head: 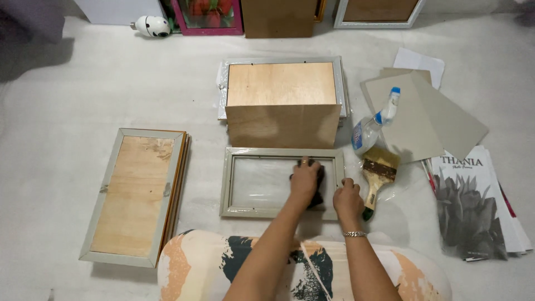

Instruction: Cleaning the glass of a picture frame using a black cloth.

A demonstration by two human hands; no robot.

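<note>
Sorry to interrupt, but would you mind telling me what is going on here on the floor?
A person sitting on the floor presses a dark cloth with the left hand onto the glass of a grey picture frame lying flat in front of them. The right hand steadies the frame's right edge. A spray bottle and a wide paintbrush lie just to the right, beside grey cardboard sheets. More frames, backs up, are stacked to the left and behind.

Both forearms are bare. The right hand (348,199) has a silver chain bracelet (355,234) at its wrist. The lap wears cream cloth (195,267) with peach and dark teal patches.
</note>
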